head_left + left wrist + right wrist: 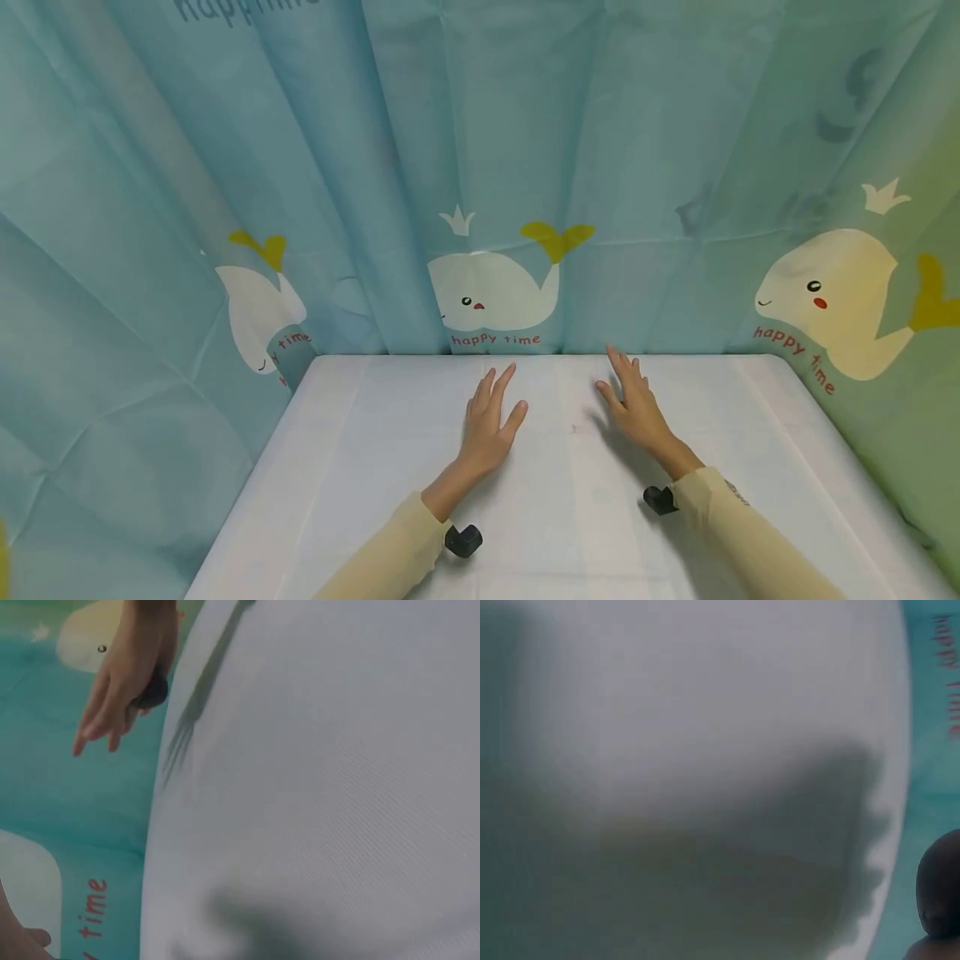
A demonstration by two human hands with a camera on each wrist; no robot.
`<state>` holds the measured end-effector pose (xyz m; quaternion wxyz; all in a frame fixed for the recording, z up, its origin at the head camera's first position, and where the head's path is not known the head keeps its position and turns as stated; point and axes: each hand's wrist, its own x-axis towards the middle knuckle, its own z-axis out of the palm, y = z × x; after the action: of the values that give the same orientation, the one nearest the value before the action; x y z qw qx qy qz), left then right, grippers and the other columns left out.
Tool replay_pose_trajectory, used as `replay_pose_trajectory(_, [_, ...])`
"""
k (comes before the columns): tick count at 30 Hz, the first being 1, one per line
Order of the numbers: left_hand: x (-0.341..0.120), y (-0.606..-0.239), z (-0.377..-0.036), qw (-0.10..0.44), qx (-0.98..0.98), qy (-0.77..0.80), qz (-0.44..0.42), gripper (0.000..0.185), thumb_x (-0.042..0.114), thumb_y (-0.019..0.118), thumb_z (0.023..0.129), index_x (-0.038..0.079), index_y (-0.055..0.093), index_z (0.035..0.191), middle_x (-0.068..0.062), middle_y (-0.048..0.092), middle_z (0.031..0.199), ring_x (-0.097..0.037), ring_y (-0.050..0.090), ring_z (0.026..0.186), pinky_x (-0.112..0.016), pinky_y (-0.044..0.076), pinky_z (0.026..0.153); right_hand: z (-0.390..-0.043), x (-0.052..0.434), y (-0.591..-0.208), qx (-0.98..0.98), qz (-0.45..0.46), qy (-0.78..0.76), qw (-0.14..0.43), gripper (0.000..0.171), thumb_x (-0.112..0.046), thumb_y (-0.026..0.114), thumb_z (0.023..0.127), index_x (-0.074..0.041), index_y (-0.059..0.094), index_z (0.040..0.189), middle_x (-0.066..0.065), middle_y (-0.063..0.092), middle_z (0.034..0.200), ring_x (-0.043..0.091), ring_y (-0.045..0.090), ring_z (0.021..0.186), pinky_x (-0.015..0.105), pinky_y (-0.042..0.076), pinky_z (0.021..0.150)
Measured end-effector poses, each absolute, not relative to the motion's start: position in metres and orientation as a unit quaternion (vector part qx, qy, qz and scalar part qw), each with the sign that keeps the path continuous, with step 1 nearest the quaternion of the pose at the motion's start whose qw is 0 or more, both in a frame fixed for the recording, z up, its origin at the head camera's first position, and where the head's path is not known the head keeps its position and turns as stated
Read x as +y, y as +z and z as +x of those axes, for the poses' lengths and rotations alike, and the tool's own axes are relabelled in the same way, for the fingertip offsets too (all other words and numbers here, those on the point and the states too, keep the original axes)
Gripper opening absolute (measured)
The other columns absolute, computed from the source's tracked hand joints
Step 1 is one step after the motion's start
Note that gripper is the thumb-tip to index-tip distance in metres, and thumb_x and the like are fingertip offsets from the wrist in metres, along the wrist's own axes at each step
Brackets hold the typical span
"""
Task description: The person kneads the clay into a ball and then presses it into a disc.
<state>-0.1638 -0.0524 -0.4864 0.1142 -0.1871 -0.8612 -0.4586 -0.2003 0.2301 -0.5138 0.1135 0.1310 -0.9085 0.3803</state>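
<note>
My left hand [486, 429] hovers over the white table [390, 500] left of the middle, its fingers extended towards the back edge and its thumb spread. Right of it, my right hand [637, 412] is held over the table with straight fingers and casts a shadow below. Neither hand holds anything. In the left wrist view part of the left hand [13, 930] shows at the lower left corner, and the right hand [120, 682] hangs at the upper left. A dark, rounded shape [939, 892] fills the lower right edge of the right wrist view, beside a broad shadow on the tabletop.
A blue-green curtain [495, 167] with white whales and "happy time" lettering surrounds the table's back and sides. Black wrist devices [463, 542] protrude from both cream sleeves [397, 550]. The table's back edge runs just beyond the fingertips.
</note>
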Motion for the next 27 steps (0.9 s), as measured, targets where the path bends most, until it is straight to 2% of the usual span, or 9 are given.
replay_pose_trajectory(4, [-0.059,-0.493,-0.164,0.106,-0.864,-0.456,-0.182,0.06,0.037,0.052,0.105,0.019,0.036,0.16,-0.024,0.028,0.163,-0.046,0.024,0.15,-0.075,0.016,0.112,-0.207,0.237,-0.522,-0.926,0.147,0.331,0.107,0.068,-0.031,0.054,0.109,-0.011,0.021,0.165,0.036,0.019,0.162,0.061,0.006,0.148,0.078,0.01,0.111])
replay_pose_trajectory(9, [-0.064,-0.497,-0.162,0.091,-0.868,-0.455,-0.177,0.062,0.04,0.053,0.104,0.019,0.036,0.16,-0.024,0.026,0.164,-0.045,0.023,0.151,-0.075,0.014,0.113,-0.209,0.245,-0.534,-0.94,0.141,0.299,0.09,0.066,-0.032,0.054,0.108,-0.009,0.026,0.164,0.037,0.022,0.161,0.061,0.009,0.148,0.078,0.01,0.111])
replay_pose_trajectory(17, [-0.075,-0.498,-0.161,0.114,-0.871,-0.443,-0.176,0.061,0.035,0.058,0.102,0.015,0.041,0.158,-0.028,0.032,0.16,-0.05,0.03,0.146,-0.076,0.019,0.111,-0.205,0.247,-0.538,-0.952,0.132,0.265,0.074,0.063,-0.037,0.052,0.109,-0.009,0.033,0.161,0.034,0.027,0.161,0.058,0.012,0.149,0.077,0.01,0.113])
replay_pose_trajectory(22, [-0.086,-0.498,-0.163,0.114,-0.879,-0.435,-0.162,0.063,0.036,0.059,0.102,0.016,0.04,0.158,-0.028,0.031,0.161,-0.05,0.028,0.147,-0.078,0.018,0.11,-0.202,0.246,-0.534,-0.966,0.13,0.216,0.057,0.061,-0.043,0.046,0.109,-0.016,0.034,0.162,0.03,0.026,0.162,0.059,0.012,0.148,0.079,0.008,0.111])
replay_pose_trajectory(27, [-0.098,-0.496,-0.165,0.123,-0.88,-0.433,-0.155,0.063,0.034,0.06,0.101,0.018,0.04,0.158,-0.029,0.03,0.16,-0.056,0.026,0.146,-0.08,0.017,0.108,-0.2,0.244,-0.533,-0.969,0.129,0.208,0.035,0.065,-0.051,0.043,0.108,-0.025,0.025,0.165,0.03,0.017,0.166,0.062,0.006,0.148,0.082,0.002,0.107])
